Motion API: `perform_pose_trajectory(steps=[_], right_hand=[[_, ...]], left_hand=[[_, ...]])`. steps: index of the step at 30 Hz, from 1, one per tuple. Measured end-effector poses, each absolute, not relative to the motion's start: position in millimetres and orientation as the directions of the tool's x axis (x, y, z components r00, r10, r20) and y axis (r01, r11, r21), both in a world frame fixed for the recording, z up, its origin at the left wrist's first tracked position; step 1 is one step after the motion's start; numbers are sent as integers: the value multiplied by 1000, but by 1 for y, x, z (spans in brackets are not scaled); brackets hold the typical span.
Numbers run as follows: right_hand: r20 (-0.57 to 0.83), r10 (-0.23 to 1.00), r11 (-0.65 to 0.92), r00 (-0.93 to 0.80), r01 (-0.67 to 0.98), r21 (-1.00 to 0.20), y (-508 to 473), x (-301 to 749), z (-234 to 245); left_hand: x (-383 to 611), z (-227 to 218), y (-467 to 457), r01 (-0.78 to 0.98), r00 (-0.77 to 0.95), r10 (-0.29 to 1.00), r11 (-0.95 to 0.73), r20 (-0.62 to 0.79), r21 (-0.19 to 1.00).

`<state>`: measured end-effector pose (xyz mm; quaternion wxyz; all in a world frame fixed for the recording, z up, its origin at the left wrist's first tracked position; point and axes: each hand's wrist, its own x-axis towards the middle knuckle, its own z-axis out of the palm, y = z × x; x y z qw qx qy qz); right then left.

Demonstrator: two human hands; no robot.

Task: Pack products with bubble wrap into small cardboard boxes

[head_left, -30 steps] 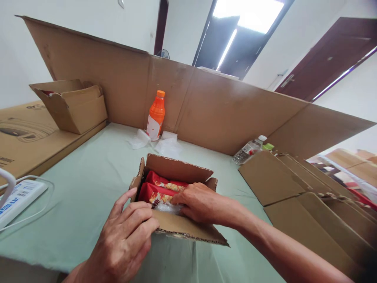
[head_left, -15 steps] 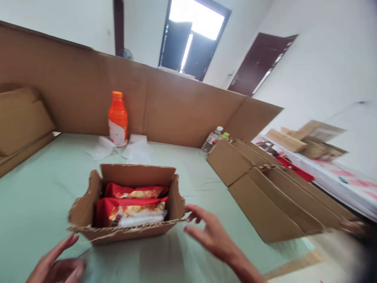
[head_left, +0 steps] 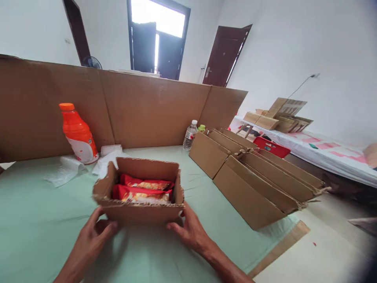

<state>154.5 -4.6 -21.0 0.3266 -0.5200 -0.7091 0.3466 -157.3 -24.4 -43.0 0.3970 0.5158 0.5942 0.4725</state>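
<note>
A small open cardboard box [head_left: 144, 216] stands in front of me on the green-covered table. Inside it lie two red snack packets [head_left: 144, 193] with food pictures on them, one behind the other. My left hand [head_left: 96, 234] grips the box's lower left corner between thumb and fingers. At the lower right corner, my right hand [head_left: 190, 230] has its thumb on the front face and its fingers around the side, partly hidden by the box.
Several open cardboard boxes [head_left: 250, 188] stand in rows at the right. An orange bottle [head_left: 78, 135] and crumpled white wrap [head_left: 66, 169] are at the back left. A clear bottle [head_left: 190, 135] stands farther right, before a cardboard wall [head_left: 156, 114].
Both hands have closed in on the box from either side and now hold its lower corners. My view has turned to the right, bringing more of the boxes at right into sight.
</note>
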Motion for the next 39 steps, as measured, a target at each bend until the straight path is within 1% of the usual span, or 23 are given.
perform_pose_trajectory(steps=[1,3,5,7,9,11,13,16,19,23,26,27,29,32,34,36,37,39], right_hand=[[97,977,185,-188,533,-826,-2,168,-22],[93,991,128,-92,539,-833,5,195,-21],[111,994,106,-19,498,-861,16,218,-20],[149,988,111,50,447,-888,29,237,-21],[175,974,98,141,432,-896,43,250,-25],[171,960,55,223,446,-894,56,259,-32],[151,951,11,270,458,-889,64,265,-41],[138,952,-1,274,451,-892,70,272,-54],[121,958,2,260,416,-910,70,278,-60],[101,970,30,223,300,-953,73,287,-57],[71,976,24,205,224,-974,75,294,-52],[65,977,17,204,228,-973,76,296,-51],[62,980,3,191,295,-955,76,297,-49],[98,987,22,128,492,-870,77,300,-53],[187,981,115,55,611,-783,83,303,-61],[292,956,233,-30,685,-691,93,307,-73],[327,943,274,-66,713,-646,98,309,-79],[365,923,327,-123,753,-571,106,313,-91]], left_hand=[[-139,-34,-4,200,-80,997,38,-22,979],[-102,-24,39,135,-39,999,25,-20,990],[-65,-22,81,63,3,1000,7,-7,998],[-30,-27,119,15,48,999,-3,3,1000],[3,-35,149,-14,87,996,-13,14,1000],[33,-43,170,-43,136,990,-20,25,999],[57,-50,183,-61,201,979,-23,35,998],[80,-56,194,-60,285,957,-30,46,998],[89,-58,201,-38,330,942,-43,53,998],[90,-61,212,-12,398,915,-60,60,998],[94,-65,219,0,449,889,-101,90,995],[97,-66,218,9,459,882,-125,107,992],[99,-67,210,45,462,873,-199,156,979],[93,-63,178,164,452,856,-357,252,919],[80,-58,149,260,486,822,-460,297,849],[61,-56,114,332,542,780,-542,314,772],[51,-57,95,376,589,745,-595,312,711],[30,-64,57,478,696,662,-715,277,510]])
